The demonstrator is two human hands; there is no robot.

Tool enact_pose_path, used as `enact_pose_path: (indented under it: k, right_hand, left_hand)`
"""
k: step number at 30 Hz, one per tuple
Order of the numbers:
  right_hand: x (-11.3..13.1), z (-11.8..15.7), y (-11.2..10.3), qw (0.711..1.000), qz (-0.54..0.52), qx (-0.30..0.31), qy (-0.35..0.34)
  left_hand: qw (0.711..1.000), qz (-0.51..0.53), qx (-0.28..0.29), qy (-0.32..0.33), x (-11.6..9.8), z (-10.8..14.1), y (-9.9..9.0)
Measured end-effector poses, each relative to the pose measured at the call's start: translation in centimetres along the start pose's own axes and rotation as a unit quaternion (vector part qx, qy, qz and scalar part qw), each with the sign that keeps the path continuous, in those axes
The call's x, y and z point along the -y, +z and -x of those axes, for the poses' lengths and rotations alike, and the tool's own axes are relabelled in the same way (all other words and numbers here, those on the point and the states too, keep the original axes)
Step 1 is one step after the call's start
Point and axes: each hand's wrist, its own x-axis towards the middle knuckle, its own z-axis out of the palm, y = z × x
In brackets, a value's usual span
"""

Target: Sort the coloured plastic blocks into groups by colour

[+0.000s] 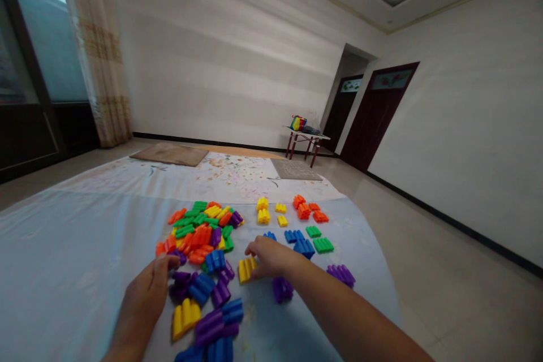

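My right hand [269, 258] has its thumb and fingers around a yellow ribbed plastic building block [245, 270], low over the cloth to the right of the mixed pile. My left hand [146, 294] rests at the pile's left edge, fingers loosely bent beside a purple block [180, 257]; nothing shows in its grasp. Orange blocks [200, 237], green blocks [195, 216] and blue blocks [215, 261] lie jumbled between the hands. Nearer me are a larger yellow block [185, 318] and more purple blocks [210, 325]. A separate purple block [282, 289] lies below my right wrist.
Beyond my right hand, blocks lie grouped by colour: yellow [263, 215], orange [302, 209], blue [304, 246], green [323, 245] and purple [340, 275]. A pale blue cloth [85, 249] covers the table. A small side table [306, 136] stands by the far wall.
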Motion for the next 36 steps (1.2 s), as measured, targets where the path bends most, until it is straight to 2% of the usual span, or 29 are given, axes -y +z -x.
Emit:
enact_pose_path:
  k: [6,13,16,18,20,23,26,28,32,36]
  right_hand:
    - [0.2,-0.5,0.1,0.994,0.096,0.026,-0.045]
    - [0.1,-0.4,0.5,0.996,0.060,0.018,-0.066]
    - [-0.6,-0.1,0.3,0.997,0.022,-0.015,-0.072]
    - [-1.6,-0.2,-0.5,0.996,-0.006,-0.065,-0.066]
    - [-3.2,-0.5,-1.7,0.991,-0.017,-0.123,-0.041]
    - [-6.2,-1.7,-4.2,0.983,0.018,-0.166,0.071]
    - [-9.3,-3.5,-6.0,0.967,0.056,-0.159,0.189]
    - [-11.2,-5.0,-6.3,0.960,0.067,-0.150,0.229]
    - [-13.5,-7.6,-5.7,0.950,0.083,-0.117,0.276]
    - [-14.6,-9.3,-5.1,0.951,0.088,-0.071,0.286]
  left_hand:
    - [1.000,0.002,0.003,-0.006,0.0,-0.1,0.0]
    - [1.000,-0.014,-0.011,0.002,-0.5,0.4,-0.2]
    - [1.000,-0.008,-0.010,0.006,-0.5,0.4,-0.1]
    - [1.000,-0.008,-0.011,0.006,-0.3,0.4,-0.1]
    - [1.000,-0.012,-0.017,0.003,-0.1,0.2,0.0]
    - [1.000,-0.009,-0.024,-0.002,0.3,0.1,0.0]
    - [1.000,-0.001,-0.016,-0.014,0.5,0.1,0.0]
    - [1.000,0.000,-0.019,-0.020,0.6,0.2,0.0]
    - [0.999,-0.006,-0.023,-0.025,0.3,0.3,-0.1]
    - [0.998,0.009,-0.024,-0.055,-0.2,0.3,-0.2]
